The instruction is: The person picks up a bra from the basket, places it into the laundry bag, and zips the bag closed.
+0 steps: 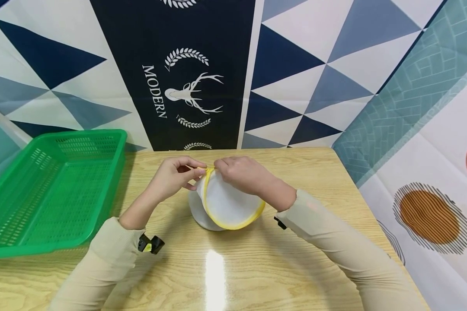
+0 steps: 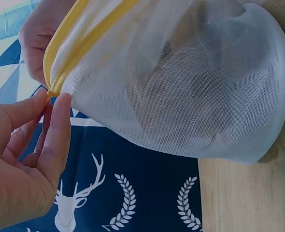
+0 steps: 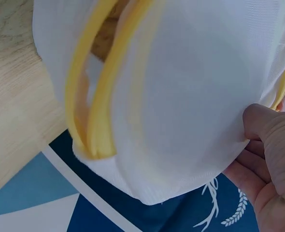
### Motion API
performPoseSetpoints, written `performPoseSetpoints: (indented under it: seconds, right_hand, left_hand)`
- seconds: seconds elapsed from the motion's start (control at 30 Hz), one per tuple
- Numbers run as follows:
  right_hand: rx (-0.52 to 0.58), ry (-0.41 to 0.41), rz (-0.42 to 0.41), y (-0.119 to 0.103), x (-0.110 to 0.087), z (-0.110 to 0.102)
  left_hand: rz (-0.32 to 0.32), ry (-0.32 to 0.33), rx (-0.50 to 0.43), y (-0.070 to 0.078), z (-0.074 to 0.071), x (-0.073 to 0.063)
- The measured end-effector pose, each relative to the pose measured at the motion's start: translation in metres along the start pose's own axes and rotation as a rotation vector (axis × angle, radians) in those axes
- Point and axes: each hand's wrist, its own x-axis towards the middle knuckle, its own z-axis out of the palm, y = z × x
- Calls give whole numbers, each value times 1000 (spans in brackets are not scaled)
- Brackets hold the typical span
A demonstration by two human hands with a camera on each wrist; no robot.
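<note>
A round white mesh laundry bag (image 1: pixel 233 203) with yellow zipper trim stands on the table in front of me, its round lid tilted toward me. My left hand (image 1: pixel 175 177) is at the lid's upper left edge, where thumb and fingers pinch the end of the yellow zipper (image 2: pixel 60 79). Close beside it, my right hand (image 1: pixel 243 172) holds the top edge, pinching the white lid fabric (image 3: pixel 191 96) between thumb and fingers. In the right wrist view a gap shows between the two yellow zipper bands (image 3: pixel 101 130). Sheer mesh (image 2: pixel 191 111) forms the bag's side.
To the left, a green plastic basket (image 1: pixel 113 190) with perforated walls sits on the wood-grain table (image 1: pixel 171 276). Patterned cloth (image 1: pixel 202 26) with triangles and a deer head hangs behind the table's far edge. More printed cloth (image 1: pixel 424 151) covers the right side.
</note>
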Motion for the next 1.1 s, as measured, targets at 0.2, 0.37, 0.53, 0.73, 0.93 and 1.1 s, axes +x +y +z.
performPoseSetpoints:
  seconds: [0.2, 0.37, 0.53, 0.73, 0.93, 1.1]
  right_hand:
    - [38, -30, 51, 0, 1, 1]
    - [171, -88, 135, 0, 4, 0]
    - [285, -126, 114, 3, 8, 0]
    - [392, -133, 131, 8, 7, -1]
    - [512, -134, 142, 11, 4, -4]
    - [589, -136, 180, 13, 2, -6]
  left_hand:
    - [5, -8, -21, -1, 1, 0]
    - [19, 5, -6, 0, 2, 0]
    - [19, 17, 24, 1, 3, 0]
    - [16, 40, 73, 2, 2, -2]
    - [49, 41, 96, 4, 0, -7]
    - [75, 37, 83, 2, -3, -12]
